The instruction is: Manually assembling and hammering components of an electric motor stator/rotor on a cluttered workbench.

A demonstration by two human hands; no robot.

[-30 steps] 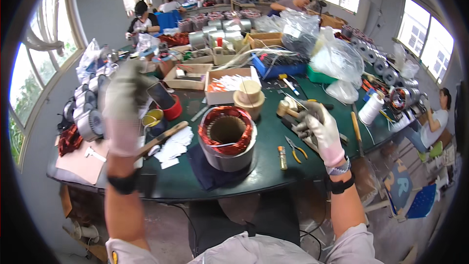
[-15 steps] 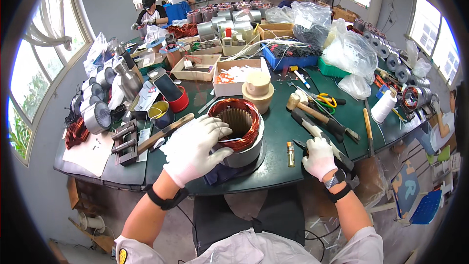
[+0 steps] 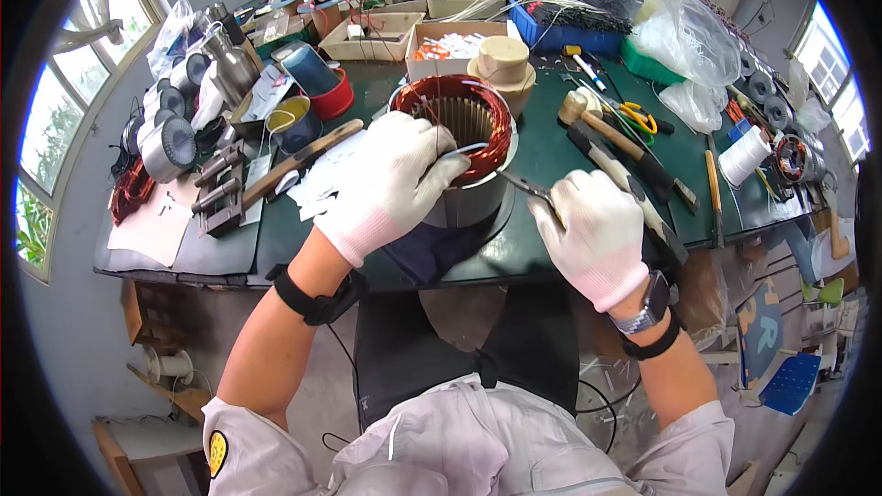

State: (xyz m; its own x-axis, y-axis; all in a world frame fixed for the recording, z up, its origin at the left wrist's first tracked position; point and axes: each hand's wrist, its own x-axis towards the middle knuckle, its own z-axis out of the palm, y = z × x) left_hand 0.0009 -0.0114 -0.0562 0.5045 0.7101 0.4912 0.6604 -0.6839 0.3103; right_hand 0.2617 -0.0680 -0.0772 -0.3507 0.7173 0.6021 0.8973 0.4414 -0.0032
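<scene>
One stator point(image 3: 473, 204) stands coil point(image 3: 452, 84) up. Left hand point(image 3: 386, 184) lies over the coil; whether it pinches anything, I cannot tell. Right hand point(image 3: 593, 230), clamped on pliers point(image 3: 526, 186), seems to be positioning them there; the next move calls for steady tips. Nearer: dark cloth point(image 3: 427, 255), then the bench's point(image 3: 556, 161) front edge.

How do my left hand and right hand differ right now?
Your left hand is at the copper coil's near edge, while your right hand holds pliers beside it. The left hand's fingers reach rightward; the right hand's curl around the tool. Both wear white gloves and have black bands at the wrist.
</scene>
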